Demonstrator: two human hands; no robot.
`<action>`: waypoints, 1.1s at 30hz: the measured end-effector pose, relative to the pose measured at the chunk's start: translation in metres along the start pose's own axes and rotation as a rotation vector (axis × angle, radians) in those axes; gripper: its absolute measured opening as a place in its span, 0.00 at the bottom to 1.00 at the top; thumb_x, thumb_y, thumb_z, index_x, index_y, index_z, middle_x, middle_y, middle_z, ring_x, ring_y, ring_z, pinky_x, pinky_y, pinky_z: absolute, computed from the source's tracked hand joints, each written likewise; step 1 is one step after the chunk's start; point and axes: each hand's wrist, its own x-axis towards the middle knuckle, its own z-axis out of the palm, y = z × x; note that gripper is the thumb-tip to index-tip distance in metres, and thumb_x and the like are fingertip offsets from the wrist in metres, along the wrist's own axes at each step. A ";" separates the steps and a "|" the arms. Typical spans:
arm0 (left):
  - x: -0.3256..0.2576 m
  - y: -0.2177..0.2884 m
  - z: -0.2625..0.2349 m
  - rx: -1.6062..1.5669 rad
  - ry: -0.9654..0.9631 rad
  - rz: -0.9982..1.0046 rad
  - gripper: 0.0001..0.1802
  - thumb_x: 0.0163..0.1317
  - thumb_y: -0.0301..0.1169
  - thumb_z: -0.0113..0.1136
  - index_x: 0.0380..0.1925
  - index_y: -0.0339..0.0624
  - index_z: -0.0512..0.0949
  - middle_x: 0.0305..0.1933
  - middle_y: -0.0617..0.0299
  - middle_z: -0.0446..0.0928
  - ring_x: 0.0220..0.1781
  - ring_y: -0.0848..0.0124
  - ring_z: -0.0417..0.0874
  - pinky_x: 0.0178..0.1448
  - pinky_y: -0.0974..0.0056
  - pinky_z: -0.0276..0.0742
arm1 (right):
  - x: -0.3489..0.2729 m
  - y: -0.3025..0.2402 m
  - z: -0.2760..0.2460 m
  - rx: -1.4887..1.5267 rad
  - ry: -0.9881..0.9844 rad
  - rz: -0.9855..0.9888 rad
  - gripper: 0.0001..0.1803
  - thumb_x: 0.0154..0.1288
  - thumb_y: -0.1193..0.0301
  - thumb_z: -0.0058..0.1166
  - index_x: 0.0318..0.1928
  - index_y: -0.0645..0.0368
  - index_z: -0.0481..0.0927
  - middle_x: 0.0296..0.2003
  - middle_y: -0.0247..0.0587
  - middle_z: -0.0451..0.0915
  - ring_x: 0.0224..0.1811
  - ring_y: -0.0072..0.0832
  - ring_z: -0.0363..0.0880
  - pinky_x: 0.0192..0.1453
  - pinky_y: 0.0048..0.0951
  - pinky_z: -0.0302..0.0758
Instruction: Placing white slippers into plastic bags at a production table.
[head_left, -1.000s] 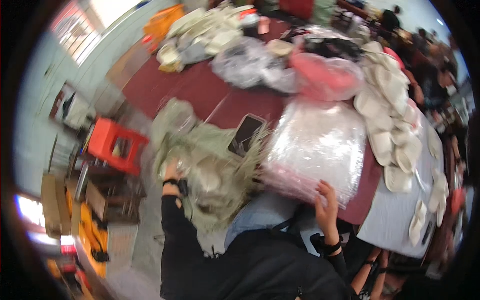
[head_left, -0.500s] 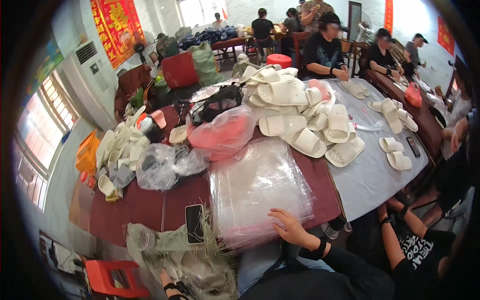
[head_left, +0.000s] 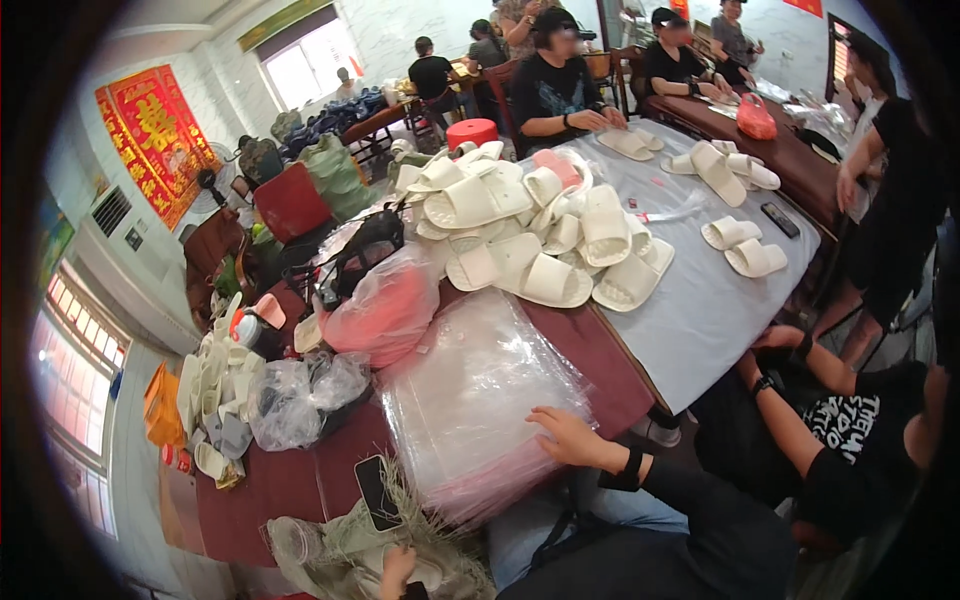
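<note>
My right hand (head_left: pixel 563 438) lies flat, fingers apart, on the near edge of a thick stack of clear plastic bags (head_left: pixel 470 390) on the dark red table (head_left: pixel 300 480). At the bottom edge, my left hand (head_left: pixel 396 568) sits curled in a heap of pale green plastic wrapping (head_left: pixel 330 545) with a pale slipper-like piece beside it; its grip is hidden. A black phone (head_left: pixel 375 492) lies between the heap and the stack.
White slippers (head_left: pixel 540 235) are piled on a grey-covered table (head_left: pixel 700 310). A pink bag (head_left: pixel 385 310), crumpled clear bags (head_left: pixel 300 395) and a black bag (head_left: pixel 370 245) crowd the red table. A person in black (head_left: pixel 830 450) sits close on the right; others sit farther back.
The view has swung upward and turned, bringing the room and the seated people into sight. My right hand stays on the bag stack and my left stays in the green heap.
</note>
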 end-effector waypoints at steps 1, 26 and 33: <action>-0.015 0.068 -0.007 0.101 -0.191 0.116 0.23 0.60 0.43 0.54 0.38 0.28 0.75 0.28 0.55 0.77 0.31 0.65 0.79 0.38 0.61 0.73 | -0.005 0.016 -0.003 -0.035 -0.001 0.014 0.20 0.56 0.72 0.53 0.51 0.60 0.72 0.50 0.52 0.73 0.50 0.49 0.72 0.54 0.42 0.70; -0.031 0.272 0.087 0.323 0.609 0.889 0.27 0.58 0.46 0.56 0.57 0.51 0.70 0.65 0.48 0.61 0.69 0.47 0.55 0.70 0.39 0.44 | 0.077 0.161 -0.169 -0.390 0.610 0.622 0.35 0.57 0.68 0.54 0.62 0.72 0.58 0.65 0.64 0.54 0.68 0.52 0.54 0.70 0.41 0.55; -0.027 0.272 0.092 0.348 0.656 0.885 0.27 0.56 0.49 0.56 0.56 0.55 0.72 0.64 0.50 0.63 0.68 0.49 0.57 0.70 0.40 0.46 | 0.079 0.218 -0.159 -0.396 0.812 0.549 0.39 0.58 0.64 0.56 0.63 0.74 0.55 0.66 0.66 0.52 0.70 0.52 0.49 0.72 0.41 0.51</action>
